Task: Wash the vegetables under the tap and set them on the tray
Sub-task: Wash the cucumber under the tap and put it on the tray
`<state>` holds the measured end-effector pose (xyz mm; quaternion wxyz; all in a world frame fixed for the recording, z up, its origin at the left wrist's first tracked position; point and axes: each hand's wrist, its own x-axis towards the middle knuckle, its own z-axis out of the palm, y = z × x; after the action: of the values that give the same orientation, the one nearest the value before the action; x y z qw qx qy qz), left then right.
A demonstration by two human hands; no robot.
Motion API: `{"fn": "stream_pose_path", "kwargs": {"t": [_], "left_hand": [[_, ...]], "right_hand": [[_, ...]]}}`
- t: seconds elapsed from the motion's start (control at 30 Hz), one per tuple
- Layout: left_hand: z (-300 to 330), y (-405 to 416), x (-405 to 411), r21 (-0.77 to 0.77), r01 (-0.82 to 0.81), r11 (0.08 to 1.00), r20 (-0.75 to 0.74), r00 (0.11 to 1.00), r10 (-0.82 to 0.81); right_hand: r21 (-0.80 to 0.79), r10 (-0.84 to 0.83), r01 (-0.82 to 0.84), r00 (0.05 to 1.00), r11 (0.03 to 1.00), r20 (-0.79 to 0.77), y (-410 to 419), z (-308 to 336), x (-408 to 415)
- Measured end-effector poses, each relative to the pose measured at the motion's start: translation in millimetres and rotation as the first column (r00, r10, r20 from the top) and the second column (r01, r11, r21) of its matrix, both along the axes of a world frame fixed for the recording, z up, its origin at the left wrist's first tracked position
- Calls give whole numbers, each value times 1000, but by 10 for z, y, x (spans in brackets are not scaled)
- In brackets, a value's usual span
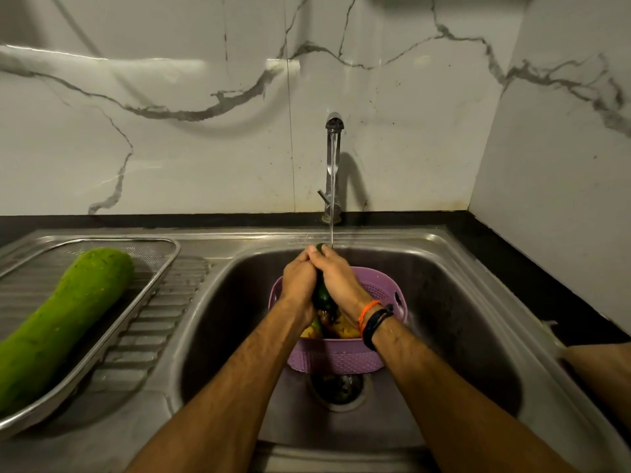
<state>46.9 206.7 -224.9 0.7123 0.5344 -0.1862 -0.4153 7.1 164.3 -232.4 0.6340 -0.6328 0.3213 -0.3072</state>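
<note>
Hands [319, 279] round 1 cucumber [322, 297]

1. both forearms are bare, with no sleeves showing anywhere up to the lower edge of the frame.
2. the left hand [297, 279] carries no ring, band or watch, and its wrist is bare.
3. the right hand [338, 278] shows no rings either.
4. on the right wrist, right of centre, sits a thin orange thread band [368, 311].
5. just below it lies a wider black band [377, 326], dark and cord-like, wrapped round the wrist beside the orange one.
</note>
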Motion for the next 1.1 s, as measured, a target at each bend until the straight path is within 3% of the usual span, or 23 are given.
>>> {"fn": "stream_pose_path", "kwargs": {"t": [0.2,0.3,0.37,0.43,0.5,0.57,0.63,0.73,0.93,1.0,1.1], "left_hand": [[62,41,0,-113,-97,989,-183,980,75],[51,39,-56,-70,-100,993,-207,975,83],[62,58,-131,-63,-14,998,-255,967,-2],[76,58,-190,-89,16,996,-344,938,-46],[49,29,-198,-111,-7,994,-370,928,-35],[18,10,-164,-106,-20,994,-329,944,-16],[3,-8,-124,-120,-12,993,-277,961,-21],[-17,-10,-46,-110,-25,994,-165,986,7],[-47,-31,-82,-69,-32,997,-36,999,30],[-41,-26,-88,-90,-34,995,-25,999,32],[16,22,-36,-30,-68,997,141,987,71]], "right_hand": [[57,-168,164,983,985,74,-145,-4,-107],[201,-228,188,952,961,202,-139,-15,-121],[301,-273,186,921,935,279,-132,14,-105],[237,-287,229,924,944,252,-126,7,-70],[5,-262,264,956,965,130,-117,10,-77],[-196,-284,282,959,939,21,-116,21,-126],[-268,-294,276,955,923,-26,-167,10,-168],[-228,-225,205,972,952,-65,-80,-10,-149],[-57,-105,107,994,993,32,-68,64,-86],[-77,-73,76,996,994,42,-35,51,-109],[-156,-26,26,1000,987,1,16,-8,-95]]}}
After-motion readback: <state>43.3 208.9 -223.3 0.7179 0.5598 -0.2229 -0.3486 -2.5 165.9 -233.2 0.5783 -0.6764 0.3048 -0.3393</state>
